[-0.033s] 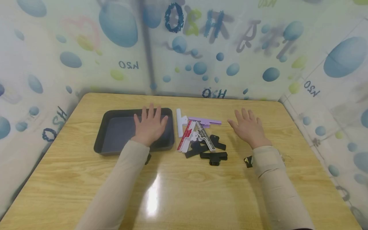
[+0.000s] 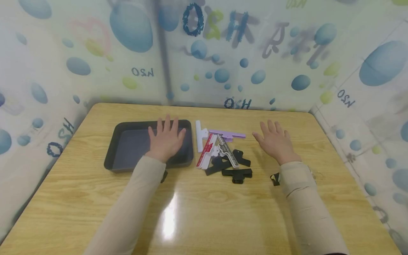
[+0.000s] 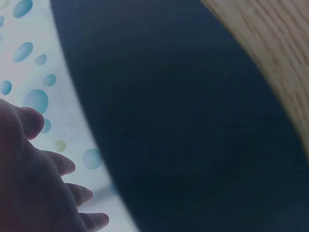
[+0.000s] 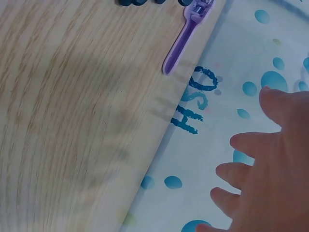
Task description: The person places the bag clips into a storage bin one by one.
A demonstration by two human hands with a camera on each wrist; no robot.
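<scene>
The left hand is above the tray, fingers straight and spread. The tray is dark and smooth, with round corners, near the far left corner of the worktop. The right hand is to the right of the clips, its fingers straight and spread too. The clips lie in a messy bunch between the hands, toward the far edge. They are long and thin: white, purple, red-and-white, striped and black. The worktop is shiny wood with wavy lines.
</scene>
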